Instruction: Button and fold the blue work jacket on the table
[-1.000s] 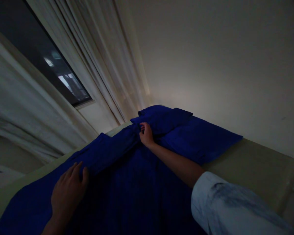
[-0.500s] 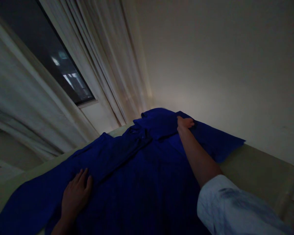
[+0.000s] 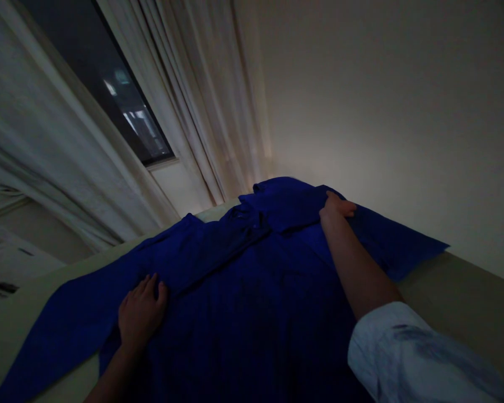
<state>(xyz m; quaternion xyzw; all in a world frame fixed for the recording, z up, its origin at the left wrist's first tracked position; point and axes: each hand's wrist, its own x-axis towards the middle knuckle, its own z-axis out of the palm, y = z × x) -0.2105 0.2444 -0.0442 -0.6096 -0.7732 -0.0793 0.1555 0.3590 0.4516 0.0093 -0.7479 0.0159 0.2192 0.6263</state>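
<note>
A dark blue button shirt [image 3: 243,319] lies spread flat on a beige padded surface [image 3: 457,285], its collar [image 3: 283,204] at the far end. My left hand [image 3: 141,312] rests palm down on the shirt's front, fingers spread, beside a long fold. My right hand [image 3: 336,208] lies on the cloth just right of the collar, near the shoulder, and grips no visible fold. A white sleeve [image 3: 403,352] covers my right forearm above the wrist. The shirt's left sleeve [image 3: 67,324] stretches towards the lower left.
Beige pleated curtains [image 3: 201,112] hang at the left beside a dark window [image 3: 126,101]. A plain cream wall [image 3: 382,112] rises behind the padded surface, whose edge runs along the right side. Something pale [image 3: 8,268] stands low at the far left.
My right hand has moved from the cloth below the collar to the right, onto the shoulder. My left hand has slid up the shirt, and the view has shifted slightly.
</note>
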